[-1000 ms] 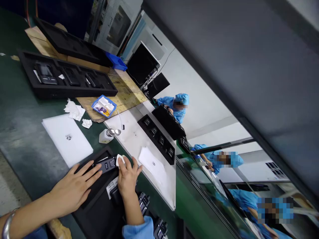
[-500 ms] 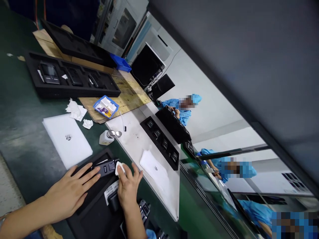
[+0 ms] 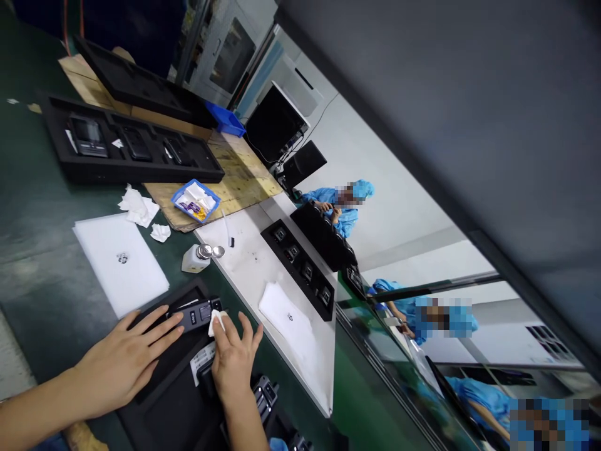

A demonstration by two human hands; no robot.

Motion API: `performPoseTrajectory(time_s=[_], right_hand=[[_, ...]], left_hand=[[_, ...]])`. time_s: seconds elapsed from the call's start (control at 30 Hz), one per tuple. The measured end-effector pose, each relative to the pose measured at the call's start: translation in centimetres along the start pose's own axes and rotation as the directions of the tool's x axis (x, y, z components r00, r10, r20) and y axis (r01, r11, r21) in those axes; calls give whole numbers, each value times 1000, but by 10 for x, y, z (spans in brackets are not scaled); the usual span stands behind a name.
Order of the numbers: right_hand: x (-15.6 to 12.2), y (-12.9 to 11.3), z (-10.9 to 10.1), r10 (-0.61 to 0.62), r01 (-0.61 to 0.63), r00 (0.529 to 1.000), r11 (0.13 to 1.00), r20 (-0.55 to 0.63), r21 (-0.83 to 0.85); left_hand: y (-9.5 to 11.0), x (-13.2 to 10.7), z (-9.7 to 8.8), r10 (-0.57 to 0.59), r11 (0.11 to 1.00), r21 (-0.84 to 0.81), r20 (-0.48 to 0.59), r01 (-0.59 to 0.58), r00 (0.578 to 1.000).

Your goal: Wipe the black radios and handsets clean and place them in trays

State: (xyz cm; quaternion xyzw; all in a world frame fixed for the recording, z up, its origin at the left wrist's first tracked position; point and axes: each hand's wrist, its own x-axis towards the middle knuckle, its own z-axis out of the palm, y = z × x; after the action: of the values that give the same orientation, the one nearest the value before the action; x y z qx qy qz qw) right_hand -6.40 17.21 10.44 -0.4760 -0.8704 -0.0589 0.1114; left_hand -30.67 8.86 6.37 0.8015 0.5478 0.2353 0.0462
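A dark handheld device (image 3: 196, 317) with small lettering on its face rests in a black foam tray (image 3: 164, 423). My left hand (image 3: 119, 354) lies over the near-left part of the device, its fingers stretched out and spread. Between the fingertips of my right hand (image 3: 235, 360) is a crumpled white tissue (image 3: 215, 322), held against the right end of the device. The thumb side and the underside of the tissue are hidden. Below the device, a white label with a barcode (image 3: 203, 362) lies in the tray beside a black block-like part (image 3: 206, 379), partly covered by my right hand.
White sheets (image 3: 119, 263), crumpled tissues (image 3: 137, 207), a pump-top bottle (image 3: 195, 259) and a blue basket (image 3: 196, 201) stand beyond the tray. Another foam tray (image 3: 136, 170) holds devices. More devices (image 3: 264, 398) sit by my right forearm. Co-workers in blue are across the bench.
My right hand and the tissue have slid slightly down and left along the device's end. My left hand stays on the device. The whole view has shifted a little.
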Motion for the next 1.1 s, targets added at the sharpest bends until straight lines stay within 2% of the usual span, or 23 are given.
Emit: performPoseTrajectory(time_s=[0.23,0.43,0.63,0.83,0.97,1.1], right_hand=[[43,3,-1,-18,17,1000,999,19,42],[17,3,0,46,-46,998,999,-35,4],[25,-3,-4,51,-51,999,999,-8,-5],[-10,-16,-8,36,-31,996,998,-81,61],[2,-43,-7,18,-5,990,996,-136,93],[14,-58,6,-31,39,995,995,-95,88]], left_hand=[[2,4,-5,-14,999,38,12,13,1000],[4,4,-6,-26,1000,17,1,26,1000],[5,4,-7,-55,998,4,31,55,998],[7,5,-11,-54,998,-29,28,55,998],[7,7,-13,-55,998,-30,47,57,997],[7,7,-15,-55,998,-34,38,56,998]])
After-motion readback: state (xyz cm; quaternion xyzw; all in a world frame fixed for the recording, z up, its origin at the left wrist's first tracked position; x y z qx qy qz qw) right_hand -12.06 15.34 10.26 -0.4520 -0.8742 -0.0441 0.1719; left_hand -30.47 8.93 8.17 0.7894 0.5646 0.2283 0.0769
